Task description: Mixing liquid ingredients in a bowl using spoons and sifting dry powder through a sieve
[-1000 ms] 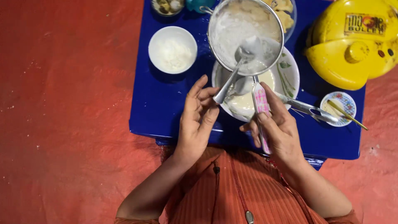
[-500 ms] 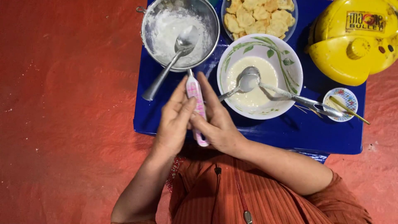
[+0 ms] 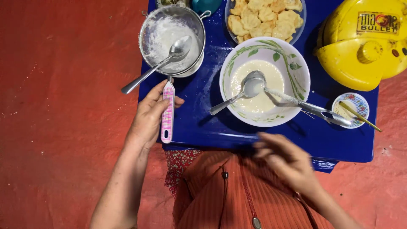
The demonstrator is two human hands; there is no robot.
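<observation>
- Left hand (image 3: 149, 115) of mine wraps the pink checked handle (image 3: 168, 111) of the sieve (image 3: 173, 40), which rests at the blue table (image 3: 203, 123)'s left edge, beside open red floor (image 3: 63, 106).
- Right hand (image 3: 288, 159) hangs loosely open and blurred at the near table edge, holding nothing.
- I count two spoons: one in the sieve, one in the white bowl (image 3: 265, 80) of batter.
- Yellow appliance (image 3: 364, 40) is cut off at the frame's right.
</observation>
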